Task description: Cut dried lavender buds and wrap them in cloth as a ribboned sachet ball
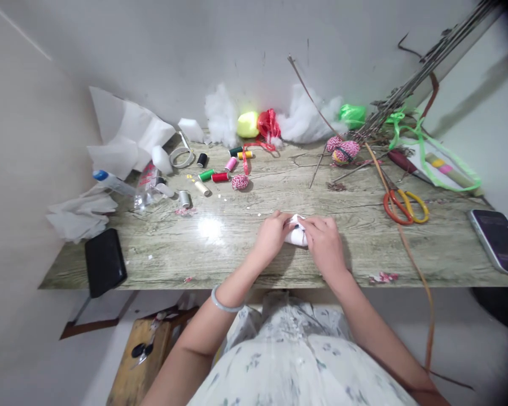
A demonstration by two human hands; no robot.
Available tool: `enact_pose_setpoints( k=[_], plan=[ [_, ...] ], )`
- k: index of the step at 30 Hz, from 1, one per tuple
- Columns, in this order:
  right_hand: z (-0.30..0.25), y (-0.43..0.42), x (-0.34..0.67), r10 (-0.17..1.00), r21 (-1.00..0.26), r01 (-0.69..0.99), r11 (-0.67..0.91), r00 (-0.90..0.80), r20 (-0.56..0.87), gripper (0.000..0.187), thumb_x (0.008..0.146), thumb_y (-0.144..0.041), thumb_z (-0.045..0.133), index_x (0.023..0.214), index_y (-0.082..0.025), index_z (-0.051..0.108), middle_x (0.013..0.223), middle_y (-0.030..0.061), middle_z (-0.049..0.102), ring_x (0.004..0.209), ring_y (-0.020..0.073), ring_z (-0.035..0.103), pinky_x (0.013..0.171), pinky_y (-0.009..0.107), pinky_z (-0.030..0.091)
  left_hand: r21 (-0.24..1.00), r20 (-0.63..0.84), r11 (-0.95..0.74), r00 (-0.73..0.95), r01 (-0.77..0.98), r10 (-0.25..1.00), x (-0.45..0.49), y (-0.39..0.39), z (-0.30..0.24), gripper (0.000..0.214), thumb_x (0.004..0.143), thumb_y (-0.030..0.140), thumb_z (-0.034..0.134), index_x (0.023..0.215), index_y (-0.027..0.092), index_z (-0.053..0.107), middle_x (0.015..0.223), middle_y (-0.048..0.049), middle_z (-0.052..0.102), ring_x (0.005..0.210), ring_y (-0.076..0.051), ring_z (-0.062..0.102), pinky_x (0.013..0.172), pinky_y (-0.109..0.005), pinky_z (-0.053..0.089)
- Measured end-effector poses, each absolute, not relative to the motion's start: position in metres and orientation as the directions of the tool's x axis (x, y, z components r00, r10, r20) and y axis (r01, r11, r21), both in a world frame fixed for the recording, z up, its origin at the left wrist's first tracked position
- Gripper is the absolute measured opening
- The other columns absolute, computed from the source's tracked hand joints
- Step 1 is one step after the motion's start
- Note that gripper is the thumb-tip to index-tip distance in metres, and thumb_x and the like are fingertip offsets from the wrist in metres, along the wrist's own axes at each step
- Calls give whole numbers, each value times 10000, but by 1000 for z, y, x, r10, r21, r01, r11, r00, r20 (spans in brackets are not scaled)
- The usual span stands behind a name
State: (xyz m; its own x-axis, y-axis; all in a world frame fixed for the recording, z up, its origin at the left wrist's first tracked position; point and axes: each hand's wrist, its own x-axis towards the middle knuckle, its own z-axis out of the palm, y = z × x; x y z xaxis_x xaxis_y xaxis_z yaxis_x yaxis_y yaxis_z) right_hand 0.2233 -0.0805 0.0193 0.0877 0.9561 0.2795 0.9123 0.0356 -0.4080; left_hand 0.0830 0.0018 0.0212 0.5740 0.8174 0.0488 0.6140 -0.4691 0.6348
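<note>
Near the front middle of the table, a small white bundle (pixel 297 237), cloth or paper by its look, lies between my two hands. A dark spot shows near its top. My left hand (pixel 273 234) pinches its left upper side, the fingers pressed together. From the other side, my right hand (pixel 325 242) closes its fingers on the upper right edge. My fingers hide part of the bundle. Beyond my hands lie a ball of red-and-white twine (pixel 240 181) and several thread spools, among them a red spool (pixel 220 177) and a green spool (pixel 206 175).
Scissors (pixel 406 206) with orange and yellow handles lie right, beside a long brown stem (pixel 415 262) hanging over the edge. Phones rest at left (pixel 105 263) and right (pixel 500 239). White stuffing (pixel 307 115), red ribbon (pixel 269 124) and dry twigs (pixel 406 90) line the back. A glue bottle (pixel 115 183) lies left.
</note>
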Motion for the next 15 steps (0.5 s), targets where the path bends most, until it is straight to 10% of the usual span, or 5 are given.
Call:
enact_pose_setpoints(
  k=[6, 15],
  plan=[
    [25, -86, 224, 974, -278, 957, 83, -20, 224, 390, 920, -183, 417, 1272, -203, 585, 1098, 115, 635, 1054, 279, 465, 865, 420, 429, 455, 93, -463, 476, 761, 874, 85, 4, 19, 329, 822, 365, 645, 1073, 157, 602, 1011, -92, 570, 944, -223, 539, 863, -370, 432],
    [5, -104, 212, 943, -449, 893, 41, 114, 312, 433, 900, -299, 508, 1326, -222, 526, 1281, 144, 506, 1128, 280, 485, 925, 449, 446, 379, -6, -360, 391, 852, 920, 79, 1, 30, 488, 810, 550, 583, 947, 83, 601, 893, -161, 622, 908, -281, 568, 833, -398, 421]
  ],
)
